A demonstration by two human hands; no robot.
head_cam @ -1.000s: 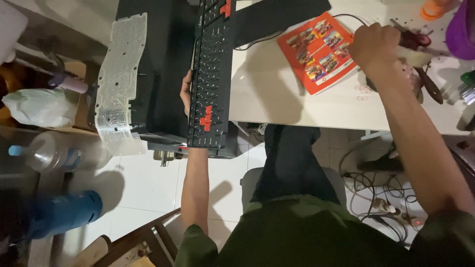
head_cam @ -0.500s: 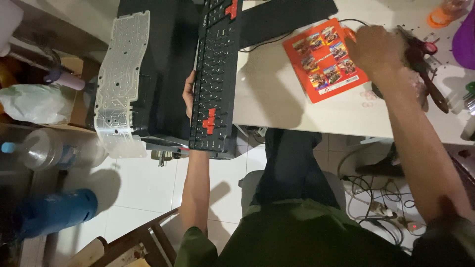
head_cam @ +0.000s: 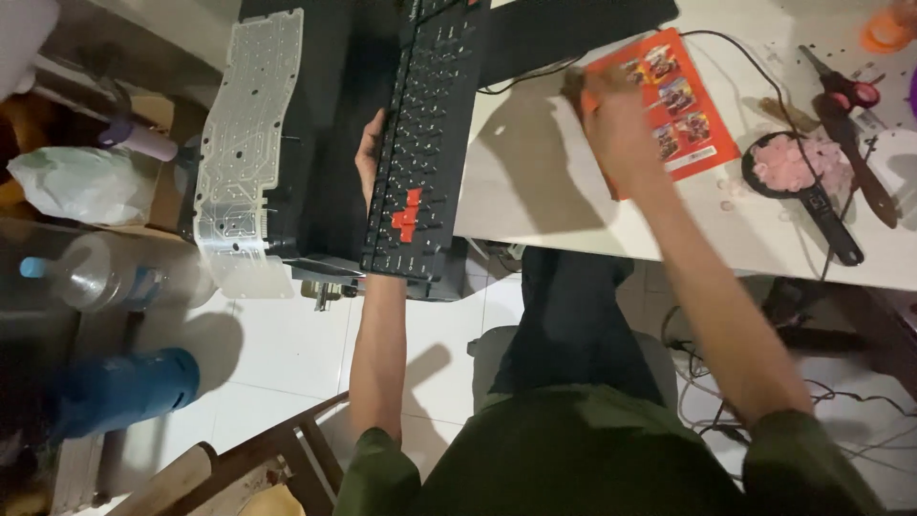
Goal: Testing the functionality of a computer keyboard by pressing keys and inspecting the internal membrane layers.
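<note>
left hand (head_cam: 368, 158) clamped on black keyboard (head_cam: 420, 143) at table (head_cam: 535, 191) left edge | right hand (head_cam: 611, 115) blurred on orange booklet (head_cam: 678, 96), grip cannot be told

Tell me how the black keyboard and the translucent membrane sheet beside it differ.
The keyboard is black with red keys; the membrane sheet is translucent white, with traces showing. The keyboard is thick and gripped by the left hand; the sheet is thin, flat and untouched. Both are long and lie side by side.
</note>
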